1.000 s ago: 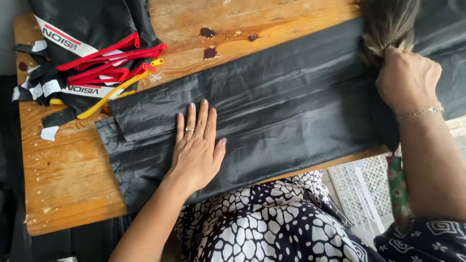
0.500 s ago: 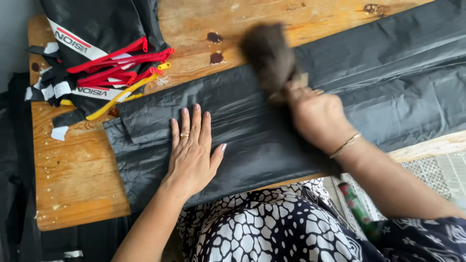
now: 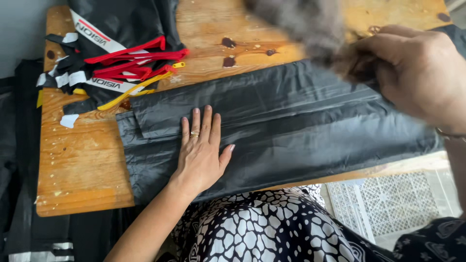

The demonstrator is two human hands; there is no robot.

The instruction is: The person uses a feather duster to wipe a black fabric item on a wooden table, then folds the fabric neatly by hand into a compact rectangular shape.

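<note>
Your left hand (image 3: 201, 153) lies flat, palm down, fingers spread and released, on the black plastic sheet (image 3: 291, 131), near its left end. That press likely pins the sheet so it doesn't slide. There's a ring on one finger.

Your right hand (image 3: 412, 73) is up at the far right, fingers clenched around the handle end of a dark soft-bristled brush (image 3: 301, 22). The brush head is motion-blurred and sits over the far edge of the sheet; can't tell whether the bristles touch it.

The sheet runs left to right across the near half of the wooden table (image 3: 82, 165), folded lengthwise, with its near edge hanging slightly over the table edge toward your lap.

At far left lies a pile of black fabric pieces (image 3: 116, 29) with red straps (image 3: 136, 63) and a yellow strap (image 3: 141, 87), just beside the sheet's far-left corner, kept off the work area. A white plastic crate (image 3: 393, 204) is on the floor, near right.
</note>
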